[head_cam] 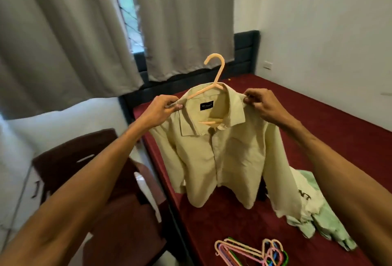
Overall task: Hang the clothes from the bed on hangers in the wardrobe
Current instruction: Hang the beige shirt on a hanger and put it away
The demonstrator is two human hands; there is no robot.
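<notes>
Two bare hands up at centre: left hand (158, 108) and right hand (262, 104) each pinched on a shoulder of pale yellow collared cotton shirt (218, 159), peach plastic hanger (214, 74) inside, above maroon bed (318, 121). Mint-green clothes (314, 214) at four o'clock; coloured plastic hangers (252, 253) at six.

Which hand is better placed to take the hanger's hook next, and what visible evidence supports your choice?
Probably the right hand. Both hands pinch the pale yellow shirt at the shoulders, but the hanger stands closer to the right hand than to the left hand, so its reach looks shorter.
</notes>
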